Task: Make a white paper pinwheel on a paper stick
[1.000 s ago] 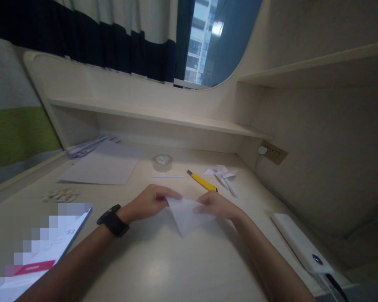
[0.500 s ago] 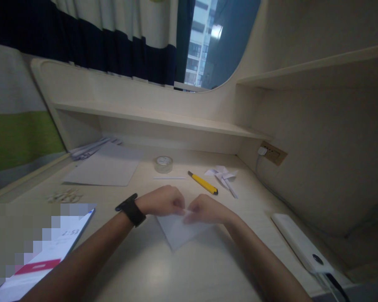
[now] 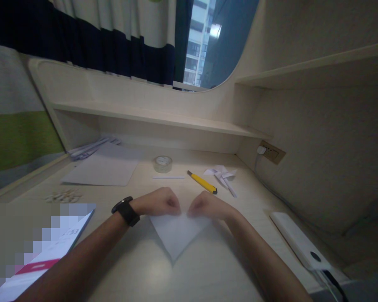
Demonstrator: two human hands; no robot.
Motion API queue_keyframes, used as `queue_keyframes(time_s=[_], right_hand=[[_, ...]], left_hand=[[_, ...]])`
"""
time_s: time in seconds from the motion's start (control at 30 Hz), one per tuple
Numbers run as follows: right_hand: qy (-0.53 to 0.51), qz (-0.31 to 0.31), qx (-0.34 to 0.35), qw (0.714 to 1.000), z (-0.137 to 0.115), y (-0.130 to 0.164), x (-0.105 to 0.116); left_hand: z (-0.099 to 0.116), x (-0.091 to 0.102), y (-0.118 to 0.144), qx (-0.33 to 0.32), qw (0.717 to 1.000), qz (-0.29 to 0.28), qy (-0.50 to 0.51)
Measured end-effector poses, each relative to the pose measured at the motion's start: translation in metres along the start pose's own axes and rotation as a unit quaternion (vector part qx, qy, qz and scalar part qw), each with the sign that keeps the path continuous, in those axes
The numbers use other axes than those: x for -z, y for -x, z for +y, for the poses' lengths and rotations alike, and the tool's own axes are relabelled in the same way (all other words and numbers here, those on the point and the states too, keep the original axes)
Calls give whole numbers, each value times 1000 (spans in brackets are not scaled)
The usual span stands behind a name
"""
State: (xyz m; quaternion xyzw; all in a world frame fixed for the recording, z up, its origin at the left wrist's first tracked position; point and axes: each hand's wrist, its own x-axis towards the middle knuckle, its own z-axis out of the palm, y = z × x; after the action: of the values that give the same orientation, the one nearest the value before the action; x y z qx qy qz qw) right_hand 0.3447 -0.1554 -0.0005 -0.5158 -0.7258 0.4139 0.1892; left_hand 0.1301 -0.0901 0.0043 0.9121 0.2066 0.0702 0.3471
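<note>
**Both hands pinch the top edge of a folded paper triangle**

A white paper triangle (image 3: 177, 233) lies flat on the pale desk (image 3: 189, 277), its point aimed toward the person and its long edge on the far side. The left hand (image 3: 159, 202) is curled closed, fingertips pressed on the paper's far edge just left of its middle; a black watch (image 3: 126, 211) sits on that wrist. The right hand (image 3: 208, 205) is curled the same way, pinching the edge just right of the middle. The two hands are close together, knuckles nearly meeting above the paper.

Beyond the paper, farther from the person, lie a yellow utility knife (image 3: 202, 182), a thin white strip (image 3: 168, 177) and a roll of clear tape (image 3: 163, 163). Right of the knife, still behind the paper, sits a small folded paper pinwheel (image 3: 222, 175). Far left of the paper lies a large blank sheet (image 3: 102, 170), and near it a heap of small pale bits (image 3: 63, 195). Right of the paper, near the desk's edge, rests a white power bank (image 3: 297, 241).
</note>
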Motion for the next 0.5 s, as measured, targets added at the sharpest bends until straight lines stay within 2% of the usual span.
queue_keyframes(time_s=[0.3,0.43,0.5], right_hand=[[-58,-51,-13,997,7,10,17],[-89,-109,-16,990,25,23,37],[-85,-118,-37,989,34,29,51]], left_hand=[[-5,6,7,2,999,-18,36],[-14,9,13,26,998,-10,60],[-19,9,15,39,997,4,60]])
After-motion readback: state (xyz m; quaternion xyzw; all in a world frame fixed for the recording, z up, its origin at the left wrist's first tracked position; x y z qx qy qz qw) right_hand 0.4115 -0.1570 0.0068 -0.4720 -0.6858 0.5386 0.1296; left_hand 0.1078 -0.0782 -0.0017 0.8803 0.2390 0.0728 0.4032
